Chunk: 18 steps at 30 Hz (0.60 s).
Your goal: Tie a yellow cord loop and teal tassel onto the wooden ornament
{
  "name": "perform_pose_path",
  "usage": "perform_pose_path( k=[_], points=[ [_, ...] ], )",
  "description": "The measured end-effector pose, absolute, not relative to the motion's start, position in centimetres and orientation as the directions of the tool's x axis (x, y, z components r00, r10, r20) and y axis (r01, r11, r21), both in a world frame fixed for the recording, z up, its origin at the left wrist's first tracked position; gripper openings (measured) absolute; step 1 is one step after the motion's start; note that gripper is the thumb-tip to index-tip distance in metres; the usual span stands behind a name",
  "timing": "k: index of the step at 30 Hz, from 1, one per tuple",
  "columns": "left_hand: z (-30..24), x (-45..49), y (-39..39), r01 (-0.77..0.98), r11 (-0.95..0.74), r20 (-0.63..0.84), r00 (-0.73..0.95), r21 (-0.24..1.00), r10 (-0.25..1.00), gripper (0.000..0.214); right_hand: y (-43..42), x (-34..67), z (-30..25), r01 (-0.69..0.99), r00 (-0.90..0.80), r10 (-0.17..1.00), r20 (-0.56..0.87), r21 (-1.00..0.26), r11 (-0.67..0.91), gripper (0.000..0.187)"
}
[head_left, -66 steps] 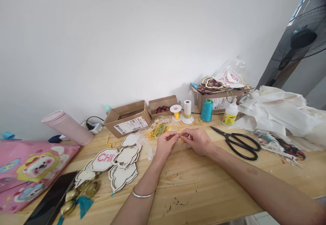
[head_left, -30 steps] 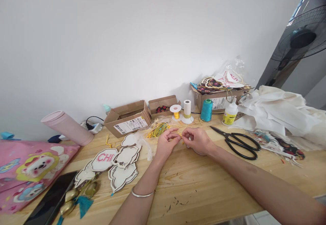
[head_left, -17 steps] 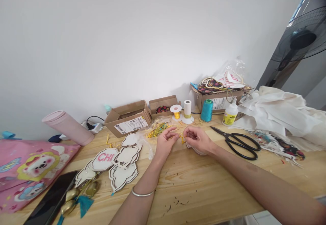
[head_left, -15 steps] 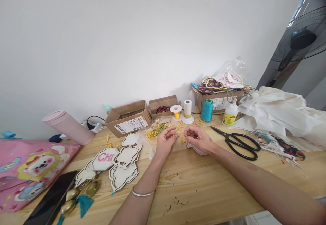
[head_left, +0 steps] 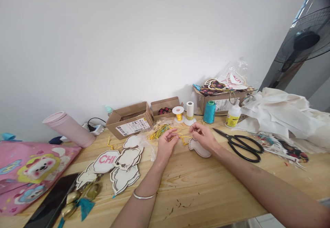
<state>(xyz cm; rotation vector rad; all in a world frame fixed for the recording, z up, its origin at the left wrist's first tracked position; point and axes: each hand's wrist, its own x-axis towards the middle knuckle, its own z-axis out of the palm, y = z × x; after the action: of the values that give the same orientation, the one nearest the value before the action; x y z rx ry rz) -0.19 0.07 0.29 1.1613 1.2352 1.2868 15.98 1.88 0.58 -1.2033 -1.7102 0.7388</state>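
Observation:
A yellow cord [head_left: 186,137] stretches between my two hands above the wooden table. My left hand [head_left: 167,142] pinches one end between thumb and fingers. At the other end my right hand [head_left: 202,137] grips the cord, its fingertips bent together. Below the right hand lies a white, scalloped plaque [head_left: 199,149] on the table, partly covered by that hand. A short yellow tail of cord hangs near the plaque's left edge. Just behind my left hand is a tangle of yellow and green cords [head_left: 160,131] on clear plastic.
Black scissors [head_left: 244,145] lie right of my right hand. Behind stand a glue bottle [head_left: 233,115], a teal thread cone [head_left: 209,112], a yellow spool [head_left: 178,114] and cardboard boxes [head_left: 132,119]. White plaques [head_left: 126,176] lie left, near a phone [head_left: 51,200]. White fabric [head_left: 288,111] is heaped right.
My right hand has moved slightly right and up, away from the left, drawing the yellow cord straighter. More of the plaque beneath it shows. My left hand has barely moved.

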Motion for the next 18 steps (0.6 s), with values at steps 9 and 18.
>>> perform_pose_path(
  k=[9,18],
  points=[
    [0.4,-0.2,-0.1,-0.006,-0.008,0.008,-0.044,1.0,0.999,0.034,1.4,15.4,0.1,0.514,-0.355,0.79,0.499,-0.602,0.611,0.014],
    [-0.3,-0.1,0.2,0.028,-0.058,0.058,0.011,0.998,0.998,0.024,1.8,15.5,-0.2,0.505,-0.39,0.763,0.516,-0.573,0.646,0.013]
  ],
)
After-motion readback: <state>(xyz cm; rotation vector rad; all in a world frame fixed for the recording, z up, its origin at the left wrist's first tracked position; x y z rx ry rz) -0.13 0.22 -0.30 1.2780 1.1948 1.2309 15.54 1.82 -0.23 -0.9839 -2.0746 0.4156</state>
